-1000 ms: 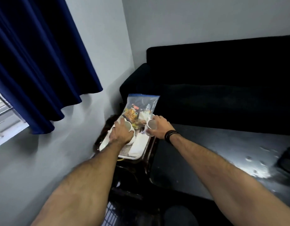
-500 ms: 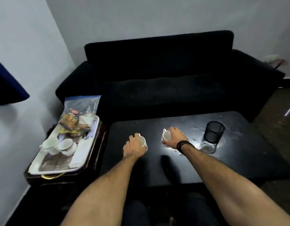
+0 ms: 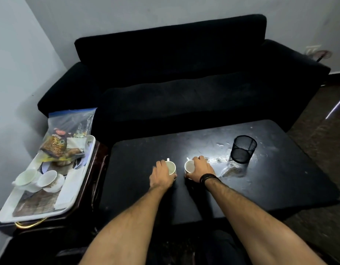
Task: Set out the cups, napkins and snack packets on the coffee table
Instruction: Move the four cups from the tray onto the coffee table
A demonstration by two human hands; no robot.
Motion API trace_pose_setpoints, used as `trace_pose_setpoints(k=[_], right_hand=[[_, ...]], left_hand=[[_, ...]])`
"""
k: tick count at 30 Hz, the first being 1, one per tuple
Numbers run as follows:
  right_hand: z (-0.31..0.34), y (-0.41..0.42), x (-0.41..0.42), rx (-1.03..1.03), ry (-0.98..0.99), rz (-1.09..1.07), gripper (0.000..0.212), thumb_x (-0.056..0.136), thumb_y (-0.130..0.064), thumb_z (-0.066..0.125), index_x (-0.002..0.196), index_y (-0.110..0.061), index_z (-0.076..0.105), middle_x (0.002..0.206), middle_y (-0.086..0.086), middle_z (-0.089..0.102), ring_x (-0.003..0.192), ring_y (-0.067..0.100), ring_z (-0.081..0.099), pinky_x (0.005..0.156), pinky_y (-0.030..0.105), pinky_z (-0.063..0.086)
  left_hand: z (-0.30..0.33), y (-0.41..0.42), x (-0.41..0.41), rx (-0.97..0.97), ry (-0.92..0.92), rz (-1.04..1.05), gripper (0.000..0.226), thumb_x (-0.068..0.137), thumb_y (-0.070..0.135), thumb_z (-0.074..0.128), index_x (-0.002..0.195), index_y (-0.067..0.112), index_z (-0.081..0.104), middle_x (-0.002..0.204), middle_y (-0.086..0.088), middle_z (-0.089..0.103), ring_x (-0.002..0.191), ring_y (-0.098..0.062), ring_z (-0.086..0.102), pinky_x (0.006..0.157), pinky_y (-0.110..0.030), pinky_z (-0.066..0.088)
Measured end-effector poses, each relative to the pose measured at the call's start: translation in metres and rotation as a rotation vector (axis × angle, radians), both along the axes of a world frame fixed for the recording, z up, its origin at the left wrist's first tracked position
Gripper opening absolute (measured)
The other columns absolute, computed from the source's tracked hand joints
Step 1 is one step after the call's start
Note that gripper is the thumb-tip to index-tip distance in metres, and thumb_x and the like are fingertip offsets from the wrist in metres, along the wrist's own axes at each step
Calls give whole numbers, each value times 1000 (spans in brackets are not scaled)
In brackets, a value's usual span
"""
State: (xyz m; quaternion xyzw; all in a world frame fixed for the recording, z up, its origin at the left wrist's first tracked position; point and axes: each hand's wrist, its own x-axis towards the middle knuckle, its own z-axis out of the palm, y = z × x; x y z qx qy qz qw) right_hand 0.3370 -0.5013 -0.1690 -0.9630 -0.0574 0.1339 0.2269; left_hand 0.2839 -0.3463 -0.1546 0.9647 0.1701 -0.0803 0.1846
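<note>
Two white cups stand side by side near the middle of the black coffee table (image 3: 280,188). My left hand (image 3: 161,175) wraps the left cup (image 3: 171,167); my right hand (image 3: 200,168) wraps the right cup (image 3: 188,167). On the white tray (image 3: 4,215) at the left, two more white cups (image 3: 26,177) (image 3: 48,179) sit side by side. A white folded napkin (image 3: 68,188) lies along the tray's right side. Snack packets (image 3: 56,145) fill a clear zip bag (image 3: 73,119) at the tray's far end.
A black mesh pen holder (image 3: 243,149) stands on the table to the right of my hands, with a shiny smear beside it. The tray rests on a dark wooden side table (image 3: 88,188). A black sofa (image 3: 184,83) runs behind both tables.
Both hands lifted a cup each from the tray, carried them right to the coffee table, and now hold them closer together, resting on the tabletop. My view swung from the tray to the table.
</note>
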Motion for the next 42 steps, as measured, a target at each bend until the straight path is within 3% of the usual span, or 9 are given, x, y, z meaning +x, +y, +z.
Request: trace_pose_setpoints(k=[9,15,21,25,29,32,42], right_hand=[[-4,8,11,29,-24,-84,66,73,-41,74,124,-8,51,127,10,46,108,33,61,86,39,52],[-6,9,9,14,-45,-117,70,74,-42,75,128,-6,49,140,11,40,112,33,61,88,39,51],[-6,8,8,-16,-35,-96,71,73,-41,76,128,-6,49,137,11,42,111,31,60,89,40,52],[-3,4,6,-61,-41,-30,78,71,-55,70,129,-9,44,131,9,46,113,31,58,88,42,52],[8,-2,-1,-38,-226,-27,77,73,-68,56,125,-13,44,120,8,52,108,31,57,86,39,46],[24,1,-3,-1,-267,-25,73,79,-67,50,128,-14,44,123,8,50,112,29,54,90,40,45],[73,113,-38,35,-303,225,63,88,-56,52,135,-15,43,133,8,46,122,29,48,98,43,45]], left_hand=[[-4,6,9,44,-28,11,67,84,47,70,133,12,44,128,-6,50,116,-27,57,89,-43,52],[-2,4,5,42,-24,2,65,84,45,71,132,11,45,128,-7,51,115,-28,58,89,-42,52],[-4,6,6,36,-21,-11,66,83,45,72,133,11,45,129,-7,50,116,-28,57,90,-43,53],[-6,9,4,-23,-21,1,73,81,51,72,135,13,42,131,-7,47,119,-29,56,92,-44,52],[-4,14,-5,-92,-29,55,96,79,69,62,150,15,26,138,-10,41,124,-34,54,97,-45,48],[4,25,-14,-99,-57,80,90,87,71,49,151,13,26,143,-12,39,125,-35,53,99,-47,47],[61,130,-76,-6,-170,211,79,93,65,44,150,12,29,149,-13,35,129,-34,51,102,-46,44]])
